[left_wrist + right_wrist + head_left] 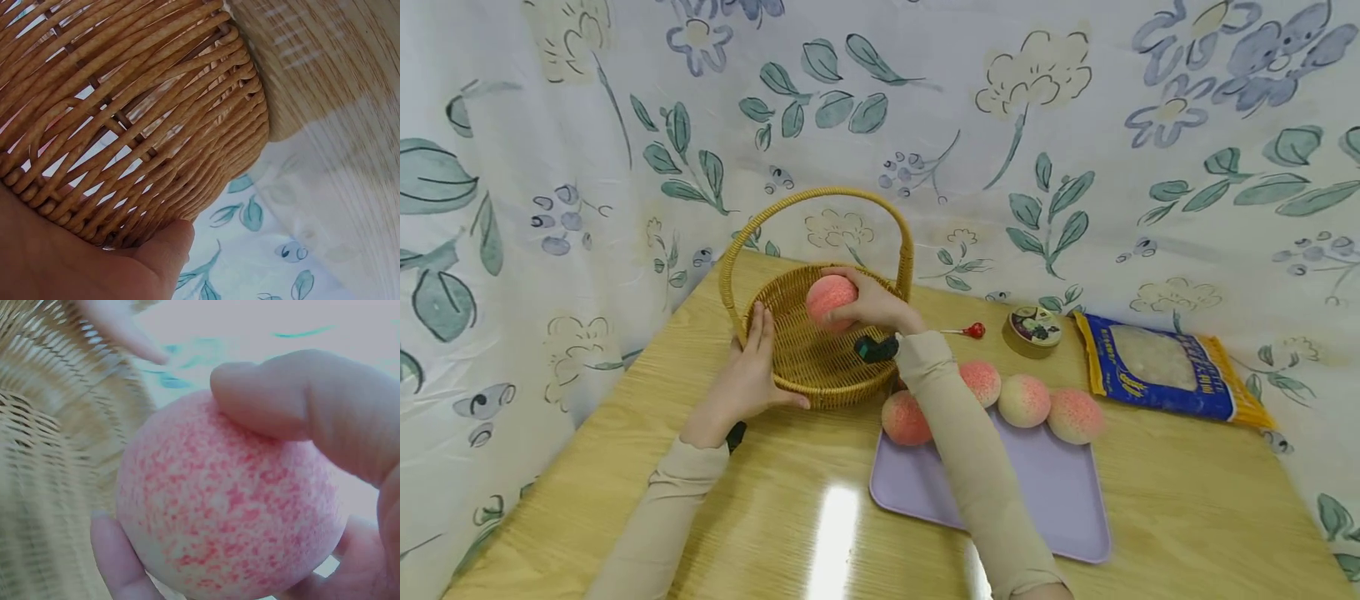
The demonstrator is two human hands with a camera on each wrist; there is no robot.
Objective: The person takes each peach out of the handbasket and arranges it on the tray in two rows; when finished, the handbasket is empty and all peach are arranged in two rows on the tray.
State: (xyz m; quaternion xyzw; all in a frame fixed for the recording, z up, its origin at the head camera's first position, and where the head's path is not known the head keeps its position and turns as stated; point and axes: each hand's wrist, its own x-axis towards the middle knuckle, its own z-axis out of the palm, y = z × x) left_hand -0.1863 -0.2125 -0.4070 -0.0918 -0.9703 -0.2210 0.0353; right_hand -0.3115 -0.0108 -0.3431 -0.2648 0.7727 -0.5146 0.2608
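Note:
A round pink-speckled peach [831, 302] is in my right hand [874, 302], held over the inside of a wicker basket [831, 390] with a tall arched handle. Up close in the right wrist view, thumb and fingers curve around the peach [231, 506]. My left hand [748, 375] grips the basket's near-left rim, fingers reaching over it and thumb against the outer side. The left wrist view has the basket's woven wall [144, 125] with the thumb along it. Several more peaches [1024, 400] line the back edge of a purple tray [1052, 500], partly behind my right sleeve.
Right of the basket lies a red lollipop [975, 331] on a white stick. Beyond it are a round tin [1032, 331] with a printed lid and a blue and yellow packet [1172, 367]. A floral curtain [940, 125] hangs behind the wooden table [775, 508].

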